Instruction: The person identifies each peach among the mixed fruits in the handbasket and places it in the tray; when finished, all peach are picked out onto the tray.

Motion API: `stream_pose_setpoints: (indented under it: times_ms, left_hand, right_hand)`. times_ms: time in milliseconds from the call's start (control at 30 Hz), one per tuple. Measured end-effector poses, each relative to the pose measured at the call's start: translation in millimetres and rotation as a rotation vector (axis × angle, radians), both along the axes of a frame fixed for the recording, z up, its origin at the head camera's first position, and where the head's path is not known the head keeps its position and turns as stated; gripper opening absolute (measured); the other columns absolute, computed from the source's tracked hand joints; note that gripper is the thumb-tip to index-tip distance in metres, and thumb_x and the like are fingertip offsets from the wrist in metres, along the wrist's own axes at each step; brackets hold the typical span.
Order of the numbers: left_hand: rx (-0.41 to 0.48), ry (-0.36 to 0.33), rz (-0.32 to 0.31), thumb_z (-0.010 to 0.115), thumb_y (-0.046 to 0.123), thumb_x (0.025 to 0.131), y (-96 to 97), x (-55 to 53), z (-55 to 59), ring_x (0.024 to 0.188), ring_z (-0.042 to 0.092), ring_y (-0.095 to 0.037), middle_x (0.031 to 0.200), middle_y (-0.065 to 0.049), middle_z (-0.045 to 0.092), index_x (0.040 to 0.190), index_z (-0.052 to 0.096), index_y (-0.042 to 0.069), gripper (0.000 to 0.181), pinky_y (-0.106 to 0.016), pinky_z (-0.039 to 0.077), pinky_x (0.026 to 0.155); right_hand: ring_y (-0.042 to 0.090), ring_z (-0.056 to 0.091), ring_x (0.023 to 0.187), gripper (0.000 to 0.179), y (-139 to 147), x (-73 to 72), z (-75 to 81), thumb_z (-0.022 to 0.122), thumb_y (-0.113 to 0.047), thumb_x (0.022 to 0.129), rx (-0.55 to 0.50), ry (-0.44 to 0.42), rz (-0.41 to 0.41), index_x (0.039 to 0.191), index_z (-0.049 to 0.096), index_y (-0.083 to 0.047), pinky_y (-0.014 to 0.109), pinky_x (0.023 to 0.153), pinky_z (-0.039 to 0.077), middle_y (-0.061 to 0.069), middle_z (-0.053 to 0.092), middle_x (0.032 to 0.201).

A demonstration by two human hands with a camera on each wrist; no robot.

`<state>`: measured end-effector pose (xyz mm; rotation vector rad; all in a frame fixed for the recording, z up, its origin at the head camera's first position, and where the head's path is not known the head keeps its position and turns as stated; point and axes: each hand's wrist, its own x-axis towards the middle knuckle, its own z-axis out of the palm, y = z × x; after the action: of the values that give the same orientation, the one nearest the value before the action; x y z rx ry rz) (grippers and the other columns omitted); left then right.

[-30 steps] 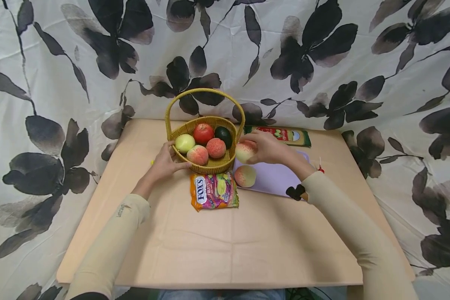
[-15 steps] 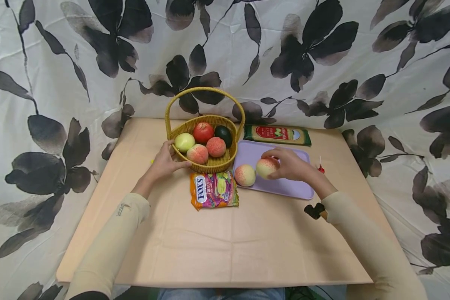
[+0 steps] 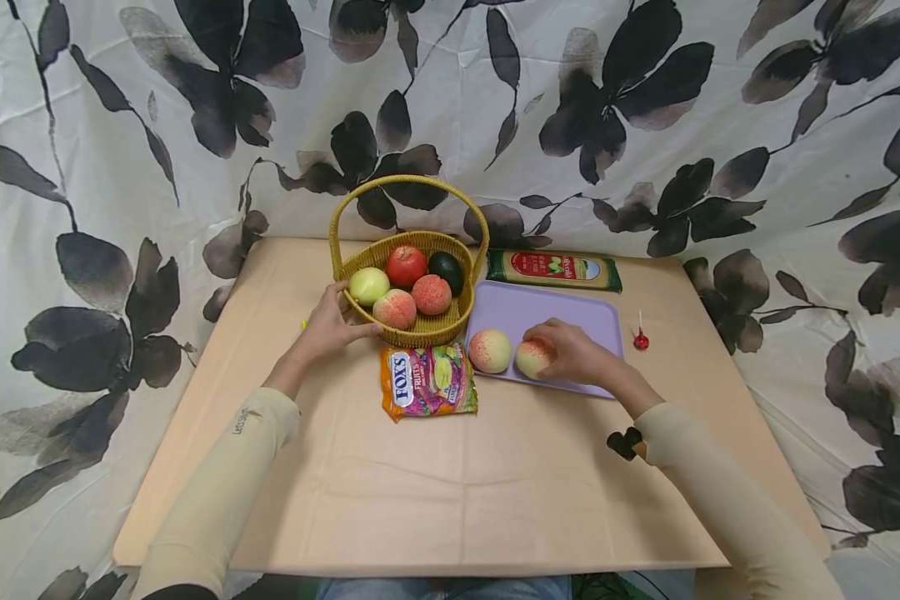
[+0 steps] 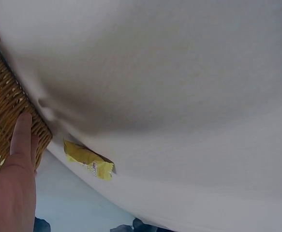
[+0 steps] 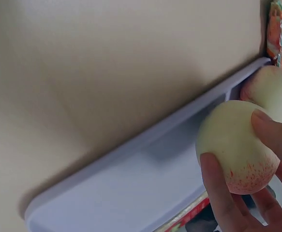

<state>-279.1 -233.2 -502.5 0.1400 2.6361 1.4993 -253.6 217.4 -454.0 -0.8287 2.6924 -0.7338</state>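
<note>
My left hand (image 3: 330, 325) rests against the left side of a yellow wicker basket (image 3: 420, 335). In the left wrist view, its straight fingers (image 4: 21, 137) touch the basket's woven wall. A green apple (image 3: 369, 286), a red round fruit (image 3: 407, 266), a dark green avocado-like fruit (image 3: 446, 272) and two peaches (image 3: 394, 309) lie in the basket. My right hand (image 3: 573, 354) grips a pale peach (image 5: 237, 145) with red speckles, over the front part of a lilac tray (image 3: 547, 304). Another pale peach (image 3: 490, 351) sits at the tray's left front corner.
A Fox's candy bag (image 3: 429, 383) lies before the basket. Behind the tray is a green-and-red packet (image 3: 555, 270). Right of the tray is a red lollipop (image 3: 641, 340). A yellow-wrapped sweet (image 4: 88, 160) lies left of the basket. A floral cloth (image 3: 450, 100) hangs behind the table.
My right hand has carried the peach from beside the basket's right rim rightward and toward me, to the tray's front, beside the other peach. My left hand and the basket have stayed put.
</note>
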Motion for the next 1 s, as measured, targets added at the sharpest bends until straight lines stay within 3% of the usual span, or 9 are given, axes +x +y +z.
stream_pose_setpoints:
  times_ms: [200,533,1000]
  left_hand:
    - [-0.014,0.004,0.004,0.089,0.034,0.083,-1.0,0.6,0.0,0.153,0.035,-0.044,0.166,-0.029,0.024,0.159,0.015,0.000,0.112,-0.054,0.037,0.124]
    - [-0.001,0.005,0.001,0.090,0.034,0.083,-0.3,1.3,-0.1,0.153,0.036,-0.043,0.167,-0.028,0.024,0.160,0.015,0.001,0.112,-0.053,0.037,0.124]
    - [0.001,0.003,-0.003,0.089,0.035,0.084,-0.1,2.1,0.9,0.154,0.034,-0.043,0.167,-0.027,0.023,0.160,0.015,0.001,0.112,-0.053,0.036,0.125]
  right_hand:
    - [0.036,0.063,0.115,0.059,-4.4,1.1,-6.3,0.088,0.000,0.072,0.004,0.020,0.020,0.127,0.068,-0.004,0.055,0.100,0.056,0.018,0.064,0.126]
    - [0.036,0.063,0.114,0.056,-12.1,3.0,-14.9,0.085,0.006,0.073,0.000,0.129,0.092,0.126,0.067,-0.001,0.055,0.100,0.056,0.018,0.065,0.123]
    - [0.041,0.062,0.119,0.064,-17.6,3.1,-13.1,0.088,0.003,0.073,0.011,0.103,0.071,0.132,0.064,0.001,0.057,0.101,0.056,0.023,0.061,0.129]
